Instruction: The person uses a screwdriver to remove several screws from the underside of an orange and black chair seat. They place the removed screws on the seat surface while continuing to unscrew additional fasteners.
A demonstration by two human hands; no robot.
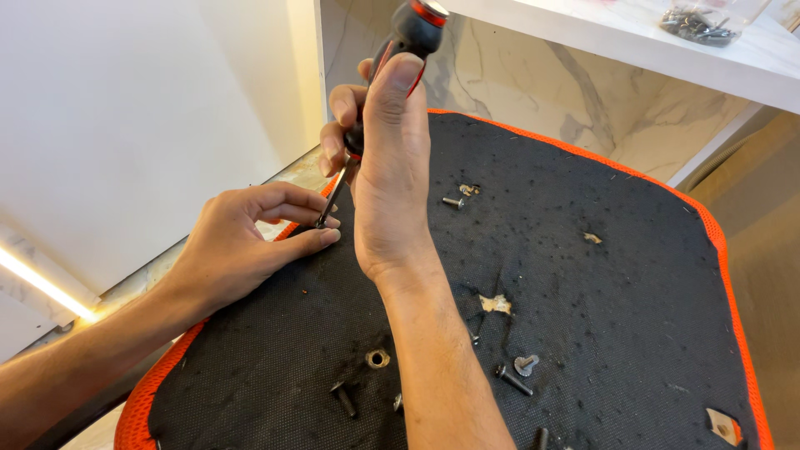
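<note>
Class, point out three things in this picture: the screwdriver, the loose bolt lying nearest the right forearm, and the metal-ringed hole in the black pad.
screwdriver (414, 25), head view, on its black handle.
loose bolt (512, 380), head view, mid-shank.
metal-ringed hole (377, 358), head view, on its ring.

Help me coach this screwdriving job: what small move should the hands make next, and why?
Probably turn the screwdriver while pressing down. The right hand grips its black and red handle upright, and the left hand pinches around the tip near the edge of the black seat underside. The tip looks seated, though the fingers hide the screw itself.
</note>
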